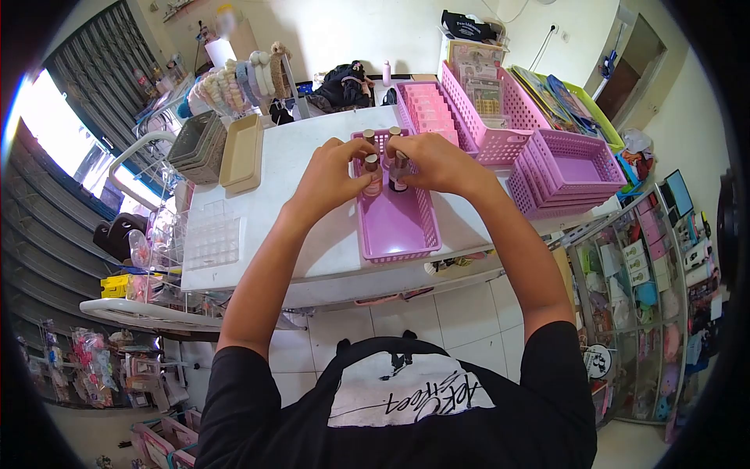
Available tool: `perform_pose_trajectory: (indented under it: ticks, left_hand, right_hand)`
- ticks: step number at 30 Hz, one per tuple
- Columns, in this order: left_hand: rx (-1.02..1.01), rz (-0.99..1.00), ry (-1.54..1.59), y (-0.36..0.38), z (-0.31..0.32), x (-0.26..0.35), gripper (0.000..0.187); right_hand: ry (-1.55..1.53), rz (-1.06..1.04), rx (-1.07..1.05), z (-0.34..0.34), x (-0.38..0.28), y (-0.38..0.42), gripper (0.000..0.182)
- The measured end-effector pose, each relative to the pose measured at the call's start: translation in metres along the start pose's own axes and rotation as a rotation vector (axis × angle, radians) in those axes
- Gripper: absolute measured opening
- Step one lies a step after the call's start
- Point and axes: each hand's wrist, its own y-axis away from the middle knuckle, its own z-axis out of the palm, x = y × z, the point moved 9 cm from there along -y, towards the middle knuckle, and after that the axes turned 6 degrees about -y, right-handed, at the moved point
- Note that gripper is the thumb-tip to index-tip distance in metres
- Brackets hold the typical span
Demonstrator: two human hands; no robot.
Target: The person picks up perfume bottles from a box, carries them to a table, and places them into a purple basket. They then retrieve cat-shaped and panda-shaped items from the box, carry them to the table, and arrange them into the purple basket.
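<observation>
A purple plastic basket sits on the white table before me, its near part showing a bare floor. My left hand reaches over its left rim, thumb and fingers closed round a small nail polish bottle with a brownish cap and pinkish body. Over the right side, my right hand grips a darker nail polish bottle. Both bottles stand upright, side by side. Behind them, at the basket's far end, rise two more capped bottles, one at left and one at right, partly hidden by my fingers.
Behind stand a purple basket of pink packets and a pink basket of packaged goods. Stacked purple baskets are at right. A clear compartment tray, beige tray and grey baskets occupy the table's left.
</observation>
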Motion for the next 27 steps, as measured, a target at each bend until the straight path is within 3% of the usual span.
perform_pose_trajectory:
  ticks: [16, 18, 20, 21, 23, 24, 26, 27]
  left_hand:
    - [-0.001, -0.065, -0.011, 0.007, 0.002, -0.001, 0.035]
    - [0.120, 0.064, -0.134, 0.008, -0.014, 0.012, 0.042]
    - [0.173, -0.001, -0.082, 0.017, -0.032, 0.019, 0.041]
    - [0.224, -0.062, -0.028, 0.027, -0.047, 0.026, 0.041]
    - [0.148, -0.106, 0.132, 0.057, -0.068, 0.039, 0.039]
    - [-0.030, -0.101, 0.325, 0.077, -0.068, 0.048, 0.037]
    - [-0.376, -0.064, 0.723, 0.131, -0.053, 0.061, 0.037]
    - [-0.539, -0.027, 0.932, 0.165, -0.040, 0.067, 0.037]
  right_hand:
    - [0.011, -0.039, 0.000, -0.001, -0.005, 0.005, 0.040]
    - [0.049, -0.047, 0.013, -0.008, -0.010, 0.011, 0.041]
    - [0.110, -0.180, 0.380, -0.049, -0.031, 0.033, 0.046]
    - [-0.035, -0.156, 0.392, -0.060, -0.040, 0.043, 0.049]
    - [-0.368, -0.173, 0.340, -0.075, -0.067, 0.076, 0.050]
    - [-0.556, -0.211, 0.273, -0.070, -0.079, 0.094, 0.048]
    - [-0.900, -0.516, 0.037, -0.044, -0.116, 0.120, 0.043]
    - [-1.024, -0.521, -0.084, -0.021, -0.126, 0.123, 0.041]
